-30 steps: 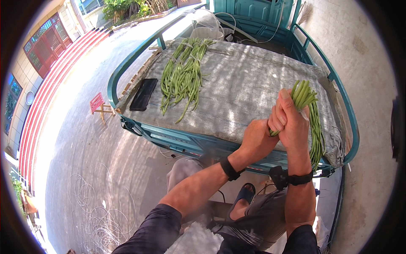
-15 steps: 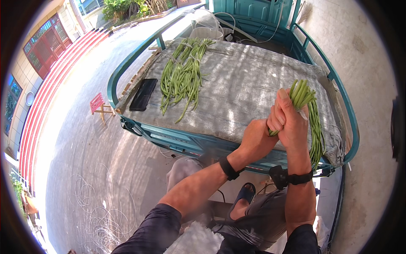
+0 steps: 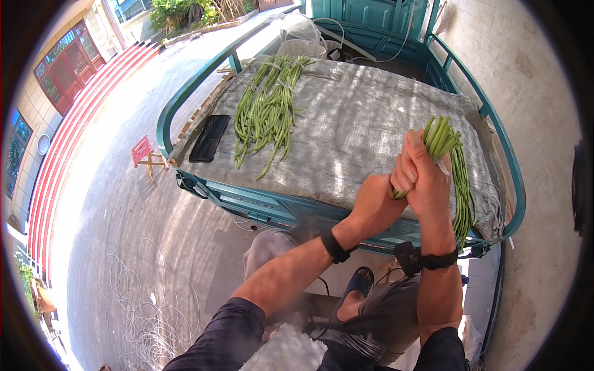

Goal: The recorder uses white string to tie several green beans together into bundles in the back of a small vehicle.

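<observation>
**Bundle of long beans gripped in both hands at the cart's near right corner**

A bunch of long green beans (image 3: 450,162) is held upright at the near right of the scene, over the near right corner of the teal cart (image 3: 185,105). The right hand (image 3: 427,179) is wrapped around the bunch just below its cut tops, fingers curled tight, thumb pointing up along the stems. The left hand (image 3: 376,199) is pressed against the right one from the left, fingers closed on the lower part of the same grip. The loose ends of the beans are seen hanging down on the right, past the right wrist, toward the cart's edge.

The cart bed is covered by a grey woven sheet (image 3: 365,123). A second pile of long beans (image 3: 267,111) is laid lengthwise on the sheet, far left, well apart from the hands. A flat black object (image 3: 209,138) is placed on the left edge of the bed, just beside that pile. A small pink stool (image 3: 146,154) is noted on the pavement left of the cart. Dark bands are worn on both wrists.
</observation>
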